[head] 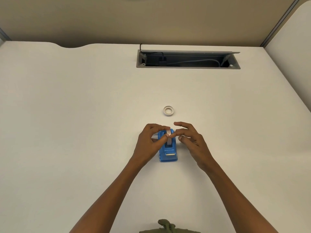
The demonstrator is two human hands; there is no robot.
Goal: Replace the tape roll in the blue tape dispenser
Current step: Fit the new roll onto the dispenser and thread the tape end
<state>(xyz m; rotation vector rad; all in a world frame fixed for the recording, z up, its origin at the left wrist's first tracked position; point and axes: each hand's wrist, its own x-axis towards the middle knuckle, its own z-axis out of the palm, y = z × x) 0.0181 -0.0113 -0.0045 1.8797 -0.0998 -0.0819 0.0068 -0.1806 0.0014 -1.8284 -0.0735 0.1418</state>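
Two hands on blue dispenser [168,151] — left hand [148,142] pinching white roll [168,137], right hand [191,140] fingers spread; contact unclear.

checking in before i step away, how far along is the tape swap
Done, it seems: one roll lies flat on the desk, out of the blue dispenser. In hand: left hand and right hand are fingering the white roll in the cradle. Left: unclear whether it is seated or its end reaches the cutter.

The tape dispenser [168,149] is bright blue. The tape roll [168,111] above it is white. The table [75,106] is plain white, and the cable box [188,59] is grey.
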